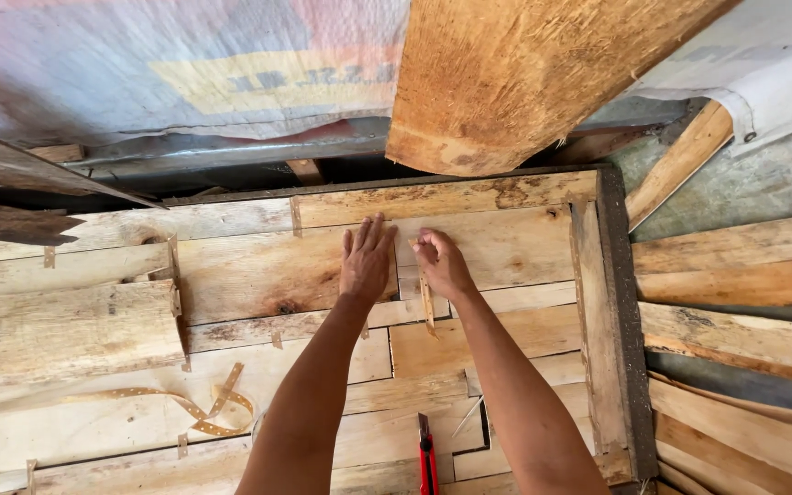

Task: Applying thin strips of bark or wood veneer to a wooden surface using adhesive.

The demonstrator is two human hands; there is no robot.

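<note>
A red utility knife is lying nearest, between the forearms, on the patchwork of veneer sheets. Farther up, the left hand is pressing flat, fingers spread, on the sheets. Just beside it, the right hand is pinching the top of a thin veneer strip. Beyond, a thick plank is leaning overhead.

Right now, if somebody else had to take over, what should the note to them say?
Left hand: flat, palm down on the veneer sheets, holding nothing.
Right hand: fingertips pinching the top of a thin wood strip lying over a seam between sheets.
Red utility knife: lying near the bottom edge, untouched.
Perforated paper tape: loose curl at lower left.
Done: several seams carry short tape pieces.
Left: the strip is not yet released.
</note>
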